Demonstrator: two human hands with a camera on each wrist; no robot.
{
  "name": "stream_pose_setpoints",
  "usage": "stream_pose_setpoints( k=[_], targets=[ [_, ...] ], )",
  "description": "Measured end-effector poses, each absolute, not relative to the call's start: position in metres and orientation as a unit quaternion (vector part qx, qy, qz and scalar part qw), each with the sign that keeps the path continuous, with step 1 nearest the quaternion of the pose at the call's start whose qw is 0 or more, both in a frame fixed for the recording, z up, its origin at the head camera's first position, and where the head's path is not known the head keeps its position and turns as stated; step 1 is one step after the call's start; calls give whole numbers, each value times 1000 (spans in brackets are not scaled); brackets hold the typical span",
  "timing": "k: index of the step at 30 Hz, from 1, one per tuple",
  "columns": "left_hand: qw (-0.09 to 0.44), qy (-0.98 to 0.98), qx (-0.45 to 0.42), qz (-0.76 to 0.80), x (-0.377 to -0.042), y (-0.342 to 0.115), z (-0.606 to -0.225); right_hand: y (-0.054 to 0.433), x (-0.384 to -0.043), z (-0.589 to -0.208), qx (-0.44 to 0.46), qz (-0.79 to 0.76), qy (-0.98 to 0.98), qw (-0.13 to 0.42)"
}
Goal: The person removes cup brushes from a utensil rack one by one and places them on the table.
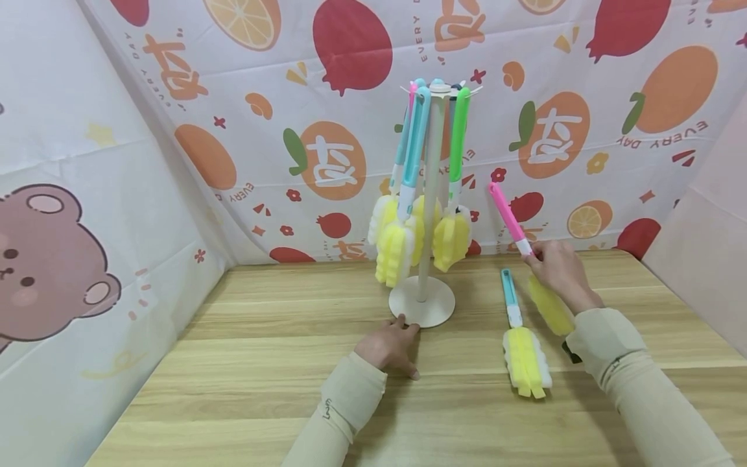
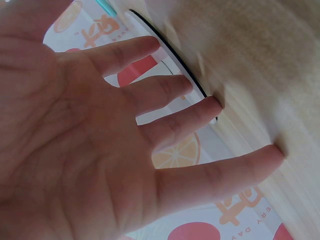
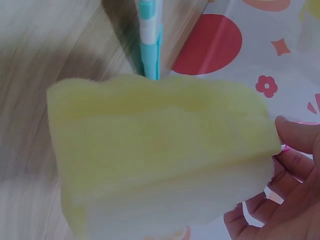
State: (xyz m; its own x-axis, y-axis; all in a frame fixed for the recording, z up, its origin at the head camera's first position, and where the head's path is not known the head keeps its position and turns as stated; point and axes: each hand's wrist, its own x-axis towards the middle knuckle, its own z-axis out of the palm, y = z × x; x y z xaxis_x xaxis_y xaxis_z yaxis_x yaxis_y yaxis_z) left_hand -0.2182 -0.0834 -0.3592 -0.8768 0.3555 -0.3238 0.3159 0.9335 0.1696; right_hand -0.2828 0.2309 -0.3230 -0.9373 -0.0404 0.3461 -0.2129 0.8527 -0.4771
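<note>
In the head view, my right hand [image 1: 560,269] grips a pink-handled sponge brush [image 1: 506,211] near where its handle meets the sponge, holding it above the table. Its yellow and white sponge [image 3: 165,145] fills much of the right wrist view. My left hand [image 1: 388,347] touches the rim of a white stand's round base [image 1: 434,314], fingers spread and straight. From the stand's top hang several sponge brushes, among them a blue-handled brush [image 1: 416,143] and a green-handled brush [image 1: 460,136]. A teal-handled sponge brush [image 1: 525,357] lies on the table, left of my right hand.
The wooden table [image 1: 262,363] runs back to a fruit-printed cloth [image 1: 262,130] hanging behind the stand. A white cloth with a bear print [image 1: 52,259] rises at the left. A pale cloth [image 1: 706,240] stands at the right side.
</note>
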Motion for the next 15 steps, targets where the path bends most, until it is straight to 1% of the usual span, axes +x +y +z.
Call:
stream_pose_setpoints(
  k=[15],
  targets=[
    [178, 967, 172, 61, -217, -83, -358, 236, -284, -333, 53, 228, -958, 166]
  ],
)
